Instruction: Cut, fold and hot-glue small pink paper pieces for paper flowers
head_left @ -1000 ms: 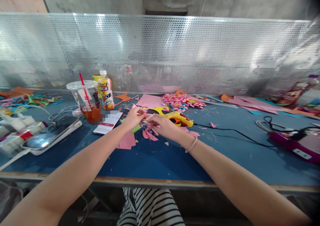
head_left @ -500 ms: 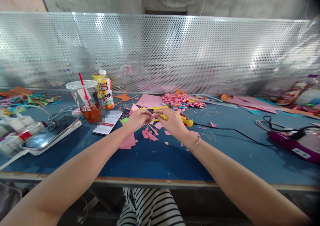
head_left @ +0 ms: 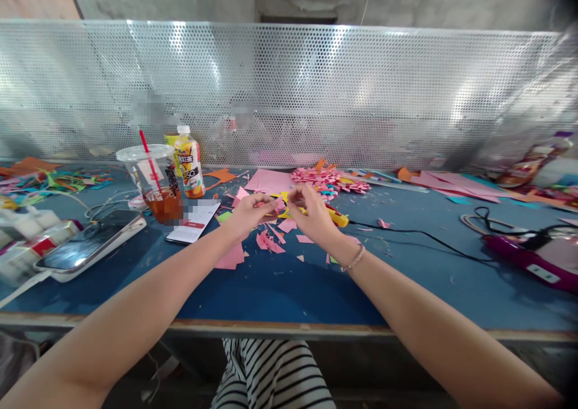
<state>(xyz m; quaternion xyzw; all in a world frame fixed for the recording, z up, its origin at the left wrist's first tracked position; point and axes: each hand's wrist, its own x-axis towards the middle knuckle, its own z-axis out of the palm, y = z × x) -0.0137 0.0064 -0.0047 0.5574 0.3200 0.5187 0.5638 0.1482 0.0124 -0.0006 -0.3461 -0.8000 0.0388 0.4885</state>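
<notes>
My left hand [head_left: 253, 212] pinches a small pink foam or paper piece [head_left: 280, 205] between thumb and fingertips. Just to its right, my right hand [head_left: 313, 215] is curled with its thumb and fingers parted, and nothing shows between them. Pink scraps [head_left: 270, 242] lie on the blue table below both hands. Behind the right hand a yellow corded tool [head_left: 338, 217] is partly hidden. A heap of pink striped pieces [head_left: 316, 177] sits beyond the hands, next to a flat pink sheet [head_left: 268, 181].
To the left stand a drink cup [head_left: 156, 183] with a red straw and a bottle [head_left: 189, 165]. Two phones, one white-cased [head_left: 90, 246], lie nearby. A purple power strip [head_left: 533, 264] is at right. A perforated metal screen [head_left: 289, 90] bounds the table's back.
My hands were together at the fingertips. Now the right hand has drawn back slightly with its fingers parted, and the pink piece shows in my left fingertips.
</notes>
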